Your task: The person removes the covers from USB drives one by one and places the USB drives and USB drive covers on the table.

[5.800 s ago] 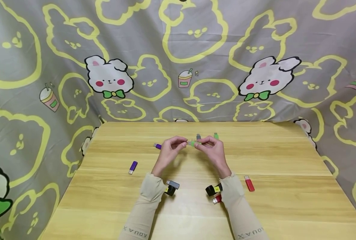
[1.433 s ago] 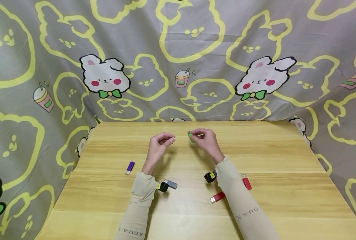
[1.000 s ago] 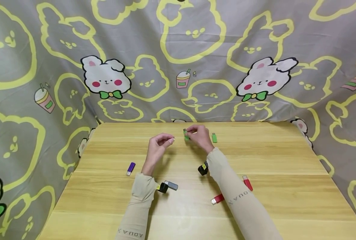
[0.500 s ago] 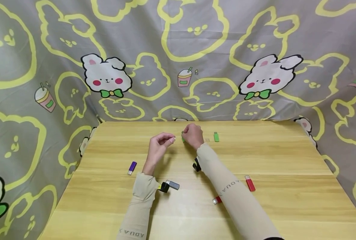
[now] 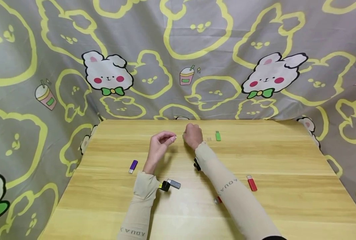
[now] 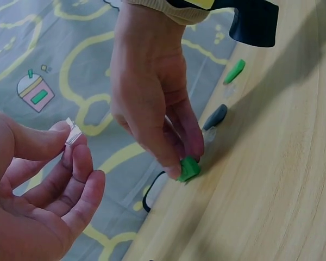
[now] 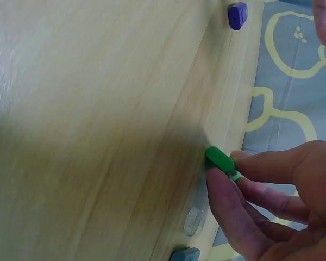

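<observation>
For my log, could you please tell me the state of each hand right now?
Left hand: pinches a small clear piece.
Right hand: pinches a green USB stick.

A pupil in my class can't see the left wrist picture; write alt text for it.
A person's right hand pinches a small green plastic USB stick near the edge of a pale wooden table, while the left hand pinches a small clear plastic piece. Along the table lie a dark grey plastic stick and a second green stick.
</observation>
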A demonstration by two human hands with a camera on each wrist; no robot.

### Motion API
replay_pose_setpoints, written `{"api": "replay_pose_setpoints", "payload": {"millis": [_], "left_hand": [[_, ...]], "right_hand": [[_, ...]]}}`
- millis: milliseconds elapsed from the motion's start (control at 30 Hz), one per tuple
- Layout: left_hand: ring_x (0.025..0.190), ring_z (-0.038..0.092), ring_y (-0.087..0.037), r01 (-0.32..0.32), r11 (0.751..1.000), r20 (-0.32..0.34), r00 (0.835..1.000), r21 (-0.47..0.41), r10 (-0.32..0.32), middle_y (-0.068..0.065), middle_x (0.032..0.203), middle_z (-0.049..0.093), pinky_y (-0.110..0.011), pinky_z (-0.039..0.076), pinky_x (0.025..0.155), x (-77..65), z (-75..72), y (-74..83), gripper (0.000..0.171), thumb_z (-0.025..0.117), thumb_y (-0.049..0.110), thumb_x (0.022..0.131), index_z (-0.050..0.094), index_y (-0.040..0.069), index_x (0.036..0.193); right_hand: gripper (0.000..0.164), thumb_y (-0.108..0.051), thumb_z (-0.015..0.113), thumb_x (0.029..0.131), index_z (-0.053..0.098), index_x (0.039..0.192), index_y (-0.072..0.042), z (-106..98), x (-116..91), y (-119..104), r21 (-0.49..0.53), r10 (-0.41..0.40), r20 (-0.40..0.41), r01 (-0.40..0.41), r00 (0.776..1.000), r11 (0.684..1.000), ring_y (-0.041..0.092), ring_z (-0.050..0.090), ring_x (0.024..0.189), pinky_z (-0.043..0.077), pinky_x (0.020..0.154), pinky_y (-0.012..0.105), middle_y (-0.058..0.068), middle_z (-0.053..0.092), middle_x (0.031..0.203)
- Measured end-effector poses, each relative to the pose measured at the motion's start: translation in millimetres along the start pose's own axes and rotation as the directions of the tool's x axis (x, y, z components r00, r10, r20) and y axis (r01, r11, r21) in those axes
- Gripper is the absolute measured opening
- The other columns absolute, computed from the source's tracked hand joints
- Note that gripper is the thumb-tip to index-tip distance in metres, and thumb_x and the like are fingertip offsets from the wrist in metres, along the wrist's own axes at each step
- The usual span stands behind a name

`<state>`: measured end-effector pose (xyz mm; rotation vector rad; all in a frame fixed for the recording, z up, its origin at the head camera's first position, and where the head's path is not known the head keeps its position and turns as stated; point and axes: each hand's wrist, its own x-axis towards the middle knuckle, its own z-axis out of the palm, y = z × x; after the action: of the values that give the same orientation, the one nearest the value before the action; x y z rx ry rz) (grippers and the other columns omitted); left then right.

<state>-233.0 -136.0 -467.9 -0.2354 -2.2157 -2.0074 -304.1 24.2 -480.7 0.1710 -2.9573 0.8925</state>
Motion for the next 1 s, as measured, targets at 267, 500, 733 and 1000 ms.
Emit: {"api": "replay_pose_setpoints", "payload": {"millis": [267, 500, 733, 1000], "left_hand": [[0.086, 0.068, -0.039, 0.01, 1.0, -0.007, 1.0, 0.0, -0.01, -0.025, 0.097, 0.072, -0.02, 0.055, 0.073, -0.4, 2.4, 1.5, 0.009, 0.072, -0.005, 0.092, 0.073, -0.01, 0.1], [0.09, 0.066, -0.049, -0.013, 1.0, -0.003, 1.0, 0.004, 0.013, -0.029, 0.1, 0.071, -0.02, 0.055, 0.073, -1.4, 3.9, 0.8, 0.012, 0.072, -0.005, 0.092, 0.072, -0.012, 0.102], [0.089, 0.067, -0.041, -0.012, 1.0, 0.004, 1.0, 0.018, 0.012, -0.028, 0.102, 0.071, -0.019, 0.054, 0.074, -0.2, 2.8, -4.1, 0.013, 0.073, -0.005, 0.092, 0.072, -0.012, 0.103], [0.085, 0.067, -0.028, 0.019, 0.994, -0.002, 1.0, 0.11, -0.018, -0.018, 0.099, 0.073, -0.022, 0.054, 0.074, 0.8, -1.2, -9.4, 0.01, 0.074, 0.0, 0.093, 0.076, -0.004, 0.101]], "right_hand": [[0.043, -0.003, 0.074, 0.086, 0.045, 0.057, -0.014, 0, -1, 2, -0.058, -0.019, -0.006, 0.018, 1.0, 0.998, 0.021, 0.046, 0.057, 0.047, 0.055, 0.037, 0.002, 0.047, 0.055], [0.044, -0.007, 0.077, 0.089, 0.047, 0.057, -0.013, -6, -4, 3, -0.038, -0.018, -0.004, 0.018, 1.0, 0.999, 0.019, 0.047, 0.054, 0.051, 0.055, 0.035, 0.002, 0.049, 0.054], [0.027, -0.013, 0.074, 0.095, 0.068, 0.07, -0.004, -30, -12, 6, 0.091, -0.03, 0.035, 0.027, 0.999, 0.996, 0.019, 0.057, 0.059, 0.054, 0.064, 0.037, 0.007, 0.067, 0.068], [0.013, -0.014, 0.07, 0.098, 0.075, 0.099, -0.002, -59, -37, 22, 0.245, -0.064, 0.032, 0.054, 0.997, 0.968, 0.026, 0.069, 0.086, 0.057, 0.081, 0.042, 0.01, 0.074, 0.093]]}}
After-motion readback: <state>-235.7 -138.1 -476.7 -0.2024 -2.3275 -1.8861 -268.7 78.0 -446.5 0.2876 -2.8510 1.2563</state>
